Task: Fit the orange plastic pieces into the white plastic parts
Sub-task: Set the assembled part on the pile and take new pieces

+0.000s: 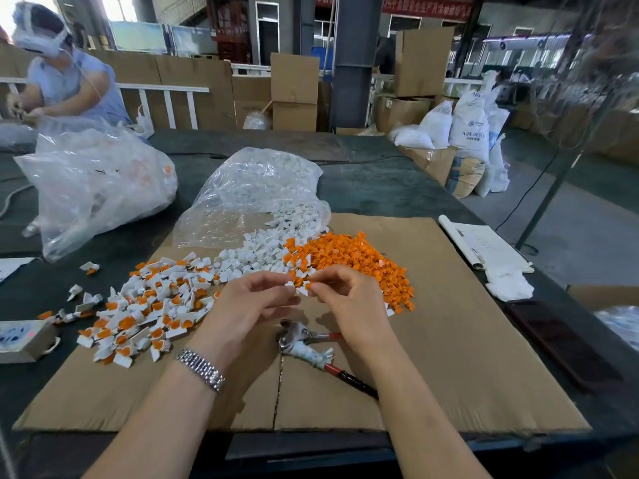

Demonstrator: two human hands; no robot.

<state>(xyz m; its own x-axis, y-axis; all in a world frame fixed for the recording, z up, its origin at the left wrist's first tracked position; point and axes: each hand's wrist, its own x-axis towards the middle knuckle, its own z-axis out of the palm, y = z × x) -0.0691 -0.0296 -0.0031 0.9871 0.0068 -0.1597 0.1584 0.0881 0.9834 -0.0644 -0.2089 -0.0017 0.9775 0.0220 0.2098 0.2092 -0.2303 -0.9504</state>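
A: What do the hands hold?

B: The left hand pinches a small white plastic part at its fingertips. The right hand pinches a small orange plastic piece against it, above the flat brown cardboard sheet.

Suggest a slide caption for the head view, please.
Both hands, left hand and right hand, pinch a white part beside orange pieces.

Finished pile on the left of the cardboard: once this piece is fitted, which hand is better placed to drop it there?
Probably the left hand. It pinches the white part and sits beside the finished pile. The right hand, on the orange piece, is nearer the orange pile.
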